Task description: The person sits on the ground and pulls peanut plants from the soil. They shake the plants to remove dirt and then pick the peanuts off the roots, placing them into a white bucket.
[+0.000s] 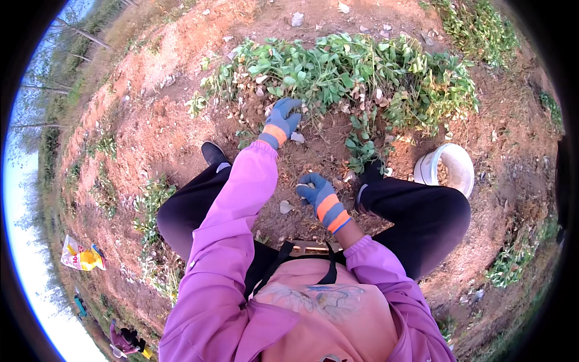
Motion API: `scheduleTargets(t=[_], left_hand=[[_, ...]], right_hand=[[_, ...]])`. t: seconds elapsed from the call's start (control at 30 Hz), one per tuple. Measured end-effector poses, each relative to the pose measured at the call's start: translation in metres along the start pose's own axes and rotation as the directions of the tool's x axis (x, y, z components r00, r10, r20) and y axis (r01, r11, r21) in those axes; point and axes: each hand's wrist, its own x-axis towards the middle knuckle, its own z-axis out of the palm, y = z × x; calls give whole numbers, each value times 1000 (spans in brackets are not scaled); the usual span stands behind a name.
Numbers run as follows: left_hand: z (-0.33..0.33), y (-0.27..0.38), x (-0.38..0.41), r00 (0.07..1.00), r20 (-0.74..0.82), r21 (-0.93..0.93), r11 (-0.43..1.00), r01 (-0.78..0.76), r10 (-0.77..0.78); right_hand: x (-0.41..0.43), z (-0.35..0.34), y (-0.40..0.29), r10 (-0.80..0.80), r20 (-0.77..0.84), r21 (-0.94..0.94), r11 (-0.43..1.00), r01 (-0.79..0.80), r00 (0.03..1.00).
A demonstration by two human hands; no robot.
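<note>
A long heap of pulled peanut plants [330, 68], green leaves with pods at the roots, lies on the soil before me. My left hand [282, 118], in a blue and orange work glove, reaches to the heap's near edge beside the pods; its fingers are apart, and I see nothing held. Nearer my body, between my knees, my right hand [314, 190] in a matching glove is curled around pale peanut pods [307, 185], mostly hidden by the fingers. A white plastic bucket [423, 168] with some peanuts [442, 174] inside tilts beside my right knee.
More plants [479, 31] lie at the upper right, with small clumps at both sides. Dry leaves are scattered on the reddish soil [172, 122]. A printed plastic bag [83, 254] lies far left. Another person [124, 340] is low at the left, in the distance.
</note>
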Motion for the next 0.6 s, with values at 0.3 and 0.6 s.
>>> scheduleTargets(t=[0.3,0.6], left_hand=[[-146,108,-59,924,-266,-692,722,16,-274],[-293,95,-181,168,-935,-347,906,-244,-313]], right_hand=[[-4,1,-1,-1,77,44,999,-2,997],[-7,0,-4,-11,81,93,996,4,997]])
